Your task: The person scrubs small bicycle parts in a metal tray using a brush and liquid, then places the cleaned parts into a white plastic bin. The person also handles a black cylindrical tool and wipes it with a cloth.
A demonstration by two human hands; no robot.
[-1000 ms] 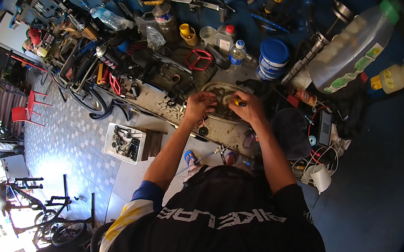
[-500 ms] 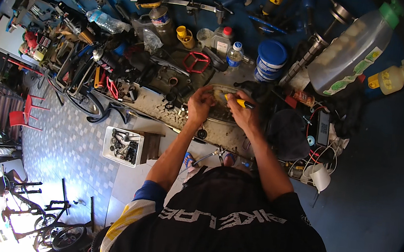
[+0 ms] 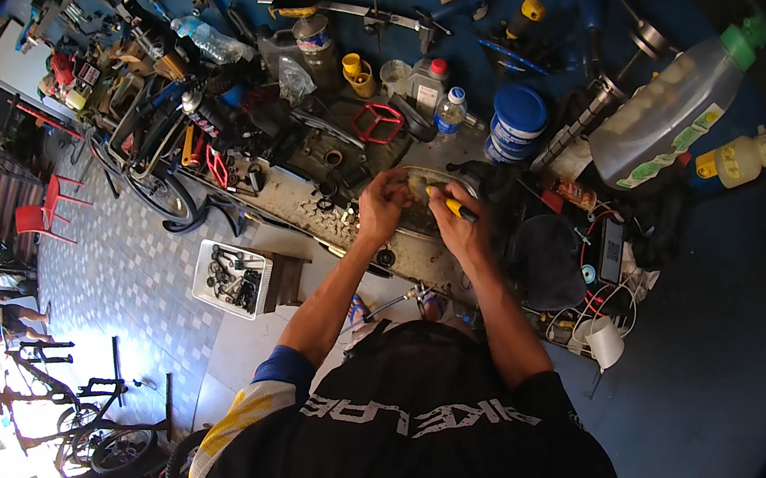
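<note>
Over a shallow oval tray (image 3: 425,235) on the workbench, my two hands work close together. My right hand (image 3: 461,232) is closed around a hand tool with a yellow-and-black handle (image 3: 463,210), its working end pointing toward my left hand. What kind of tool it is I cannot make out. My left hand (image 3: 381,205) is closed, its fingers curled beside that tool end. Something small and yellowish shows at those fingertips, too blurred to name. A red bicycle pedal (image 3: 378,123) lies just beyond the hands.
Behind stand a blue tub (image 3: 517,122), a small water bottle (image 3: 450,112) and a grey red-capped bottle (image 3: 428,85). A dark cloth-like round thing (image 3: 548,258) lies at right. Loose parts crowd the left. Below the bench edge sits a white basket (image 3: 200,275) of parts.
The view has shifted slightly. My hands stay over the tray, with small shifts of the fingers and the yellow-handled tool. At lower left, a person in the bright doorway has moved.
</note>
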